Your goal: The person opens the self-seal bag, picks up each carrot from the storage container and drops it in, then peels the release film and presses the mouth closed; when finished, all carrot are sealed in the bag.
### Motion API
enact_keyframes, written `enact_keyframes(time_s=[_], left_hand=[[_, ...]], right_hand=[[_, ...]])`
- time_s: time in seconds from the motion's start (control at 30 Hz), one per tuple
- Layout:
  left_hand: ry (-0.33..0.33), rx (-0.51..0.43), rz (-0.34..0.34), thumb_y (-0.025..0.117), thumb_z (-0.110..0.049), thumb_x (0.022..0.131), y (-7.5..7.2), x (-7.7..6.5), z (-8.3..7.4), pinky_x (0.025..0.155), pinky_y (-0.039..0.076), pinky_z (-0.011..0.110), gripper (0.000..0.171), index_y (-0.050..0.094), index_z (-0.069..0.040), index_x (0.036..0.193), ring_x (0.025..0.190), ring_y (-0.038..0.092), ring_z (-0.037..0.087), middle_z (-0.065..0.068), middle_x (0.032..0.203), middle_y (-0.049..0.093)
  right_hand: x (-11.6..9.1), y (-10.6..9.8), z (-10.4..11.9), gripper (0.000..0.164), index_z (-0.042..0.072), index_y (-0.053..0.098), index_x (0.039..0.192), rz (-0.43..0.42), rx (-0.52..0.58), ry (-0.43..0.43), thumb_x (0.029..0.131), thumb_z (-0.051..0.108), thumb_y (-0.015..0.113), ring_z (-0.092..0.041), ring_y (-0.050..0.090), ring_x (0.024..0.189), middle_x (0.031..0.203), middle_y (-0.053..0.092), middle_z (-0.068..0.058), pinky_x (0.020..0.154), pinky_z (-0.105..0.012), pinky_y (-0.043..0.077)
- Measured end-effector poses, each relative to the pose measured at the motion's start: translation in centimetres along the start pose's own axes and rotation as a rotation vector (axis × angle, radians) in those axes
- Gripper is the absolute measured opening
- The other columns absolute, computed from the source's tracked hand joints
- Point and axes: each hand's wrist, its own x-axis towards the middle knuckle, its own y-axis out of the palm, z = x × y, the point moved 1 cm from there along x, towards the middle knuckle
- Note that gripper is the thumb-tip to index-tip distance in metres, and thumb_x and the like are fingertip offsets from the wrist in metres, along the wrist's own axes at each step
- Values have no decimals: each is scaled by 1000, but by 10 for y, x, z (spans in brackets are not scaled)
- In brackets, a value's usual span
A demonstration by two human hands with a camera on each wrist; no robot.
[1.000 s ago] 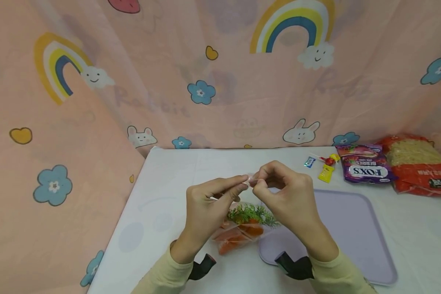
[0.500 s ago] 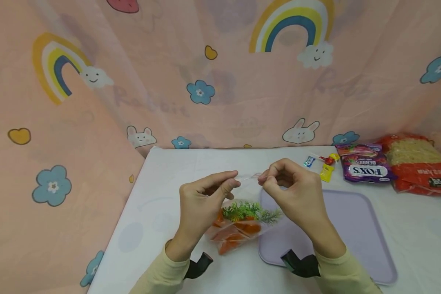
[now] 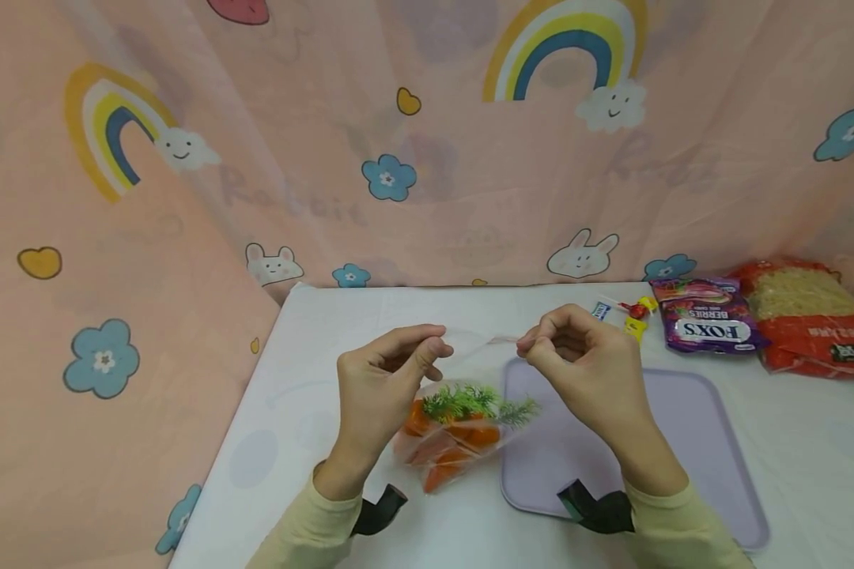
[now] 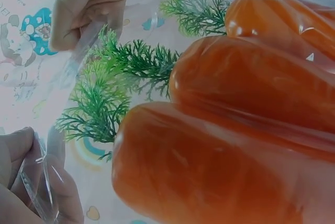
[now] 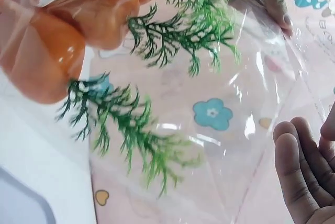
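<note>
White table, lilac tray, candies, snack packets

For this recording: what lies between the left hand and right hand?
The clear bag, its upper edge spanning from the left hand to the right hand; the head view shows it.

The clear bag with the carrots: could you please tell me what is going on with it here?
A person holds the clear bag up near its top edge with both hands; the left hand and the right hand pinch it at separate places. The orange carrots with green tops are inside. I cannot tell whether the bag is sealed. The purple tray lies on the white table, partly hidden by the right arm, and a FOX'S packet lies farther back.
</note>
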Motion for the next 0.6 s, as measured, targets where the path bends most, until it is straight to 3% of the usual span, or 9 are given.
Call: enact_keyframes(time_s=[0.23, 0.6], left_hand=[[-2, 30, -23, 67, 1, 84, -6, 2, 0, 49, 53, 29, 13, 70, 4, 97, 55, 64, 22, 12, 79, 71], [-7, 67, -43, 67, 1, 84, -15, 3, 0, 47, 51, 26, 13, 71, 3, 96, 55, 64, 22, 11, 80, 71]], right_hand=[[-3, -14, -40, 15, 9, 55, 75, -22, -7, 69, 85, -1, 60, -14, 68, 73, 78, 68, 2, 69, -23, 55], [-12, -49, -75, 13, 9, 57, 75, -81, -172, 133, 85, 4, 63, -12, 68, 66, 77, 69, -1, 65, -15, 53]])
